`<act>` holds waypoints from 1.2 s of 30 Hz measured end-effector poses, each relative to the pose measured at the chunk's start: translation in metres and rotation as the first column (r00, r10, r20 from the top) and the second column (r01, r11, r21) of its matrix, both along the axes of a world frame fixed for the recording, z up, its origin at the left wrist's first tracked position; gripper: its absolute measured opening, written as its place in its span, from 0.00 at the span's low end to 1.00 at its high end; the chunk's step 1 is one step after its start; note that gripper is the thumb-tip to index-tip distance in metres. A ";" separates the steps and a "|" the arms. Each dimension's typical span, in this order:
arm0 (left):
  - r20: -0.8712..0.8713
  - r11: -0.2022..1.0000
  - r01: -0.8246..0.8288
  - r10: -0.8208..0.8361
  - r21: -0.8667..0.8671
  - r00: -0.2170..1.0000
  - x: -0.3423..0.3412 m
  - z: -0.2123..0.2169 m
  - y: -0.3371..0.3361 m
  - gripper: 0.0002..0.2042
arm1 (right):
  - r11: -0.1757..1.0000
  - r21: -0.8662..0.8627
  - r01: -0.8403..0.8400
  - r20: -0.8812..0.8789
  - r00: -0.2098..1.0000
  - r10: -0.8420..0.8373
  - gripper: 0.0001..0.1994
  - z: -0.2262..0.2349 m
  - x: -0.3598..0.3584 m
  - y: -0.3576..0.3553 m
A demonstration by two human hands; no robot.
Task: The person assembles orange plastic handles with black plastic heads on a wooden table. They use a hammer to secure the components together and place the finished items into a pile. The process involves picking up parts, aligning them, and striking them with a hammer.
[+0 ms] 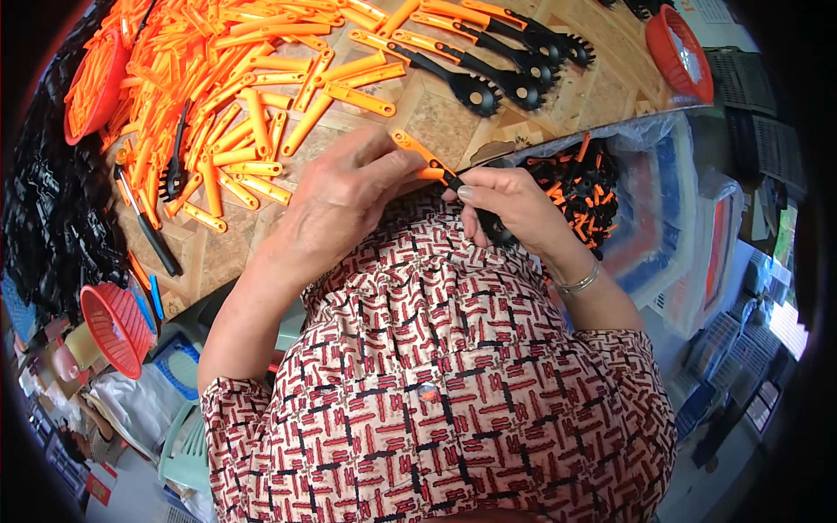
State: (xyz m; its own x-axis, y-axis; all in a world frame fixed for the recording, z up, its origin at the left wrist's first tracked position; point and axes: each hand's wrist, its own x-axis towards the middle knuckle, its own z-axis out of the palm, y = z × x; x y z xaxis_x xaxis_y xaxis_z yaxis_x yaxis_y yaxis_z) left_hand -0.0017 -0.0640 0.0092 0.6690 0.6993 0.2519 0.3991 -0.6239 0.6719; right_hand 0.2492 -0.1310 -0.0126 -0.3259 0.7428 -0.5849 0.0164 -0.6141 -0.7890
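Observation:
Close to the table's front edge, a pasta server with a black shaft and an orange handle [413, 148] is held between both my hands. My left hand [342, 190] is closed, thumb and fingers pinching a second orange piece [430, 174] against the handle. Fingers of my right hand [516, 207] grip the black shaft where it meets the orange part. Below them a dark, rounded part, probably the server's head, is partly hidden. Several pasta servers with orange handles [478, 92] lie side by side farther back on the table.
Loose orange handle pieces [261, 122] are heaped at left, beside a black-handled tool [159, 249] and dark parts [48, 187]. Red baskets [124, 333] stand at left; a red bowl [678, 54] is at the far right. A plastic-lined bin [641, 218] at right holds black and orange pieces.

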 end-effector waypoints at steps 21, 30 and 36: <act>-0.167 0.977 0.135 -0.106 0.167 0.980 0.028 -0.006 0.015 0.12 | 0.998 0.063 -0.013 0.093 0.996 0.007 0.13 -0.010 -0.004 0.000; 0.024 0.918 -0.266 0.272 0.293 0.962 -0.003 -0.010 -0.004 0.14 | 0.989 0.103 -0.108 0.204 0.975 0.085 0.18 -0.009 -0.018 0.018; 0.001 0.364 -0.820 0.914 0.443 0.406 -0.179 -0.007 -0.001 0.10 | 0.999 0.037 -0.012 0.197 0.980 0.004 0.18 -0.012 -0.016 0.020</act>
